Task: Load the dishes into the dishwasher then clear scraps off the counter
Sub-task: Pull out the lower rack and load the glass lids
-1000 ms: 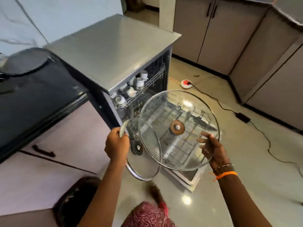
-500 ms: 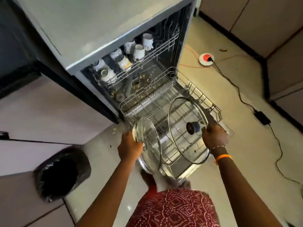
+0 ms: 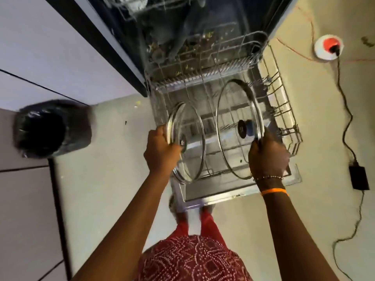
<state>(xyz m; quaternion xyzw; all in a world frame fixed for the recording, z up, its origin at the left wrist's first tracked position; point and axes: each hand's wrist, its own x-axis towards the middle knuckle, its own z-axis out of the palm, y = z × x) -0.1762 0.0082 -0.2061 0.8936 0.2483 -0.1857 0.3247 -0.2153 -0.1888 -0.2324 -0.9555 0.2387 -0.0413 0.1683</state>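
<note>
The person stood over the pulled-out lower rack (image 3: pixel 284 110) of the open dishwasher (image 3: pixel 125 63), with one glass lid in each hand. The left hand (image 3: pixel 160 151) gripped the rim of the smaller glass lid (image 3: pixel 192 147), and the right hand (image 3: pixel 267 157) gripped the rim of the larger glass lid (image 3: pixel 229 110). Both lids stood on edge, almost upright, side by side above the rack, each directly in front of its own hand. Their flat faces ran along the line from the front edge of the rack to its back edge. I judge that each lid only needed to go straight down between the wires. Whether a lid already touched the rack, I cannot tell.
</note>
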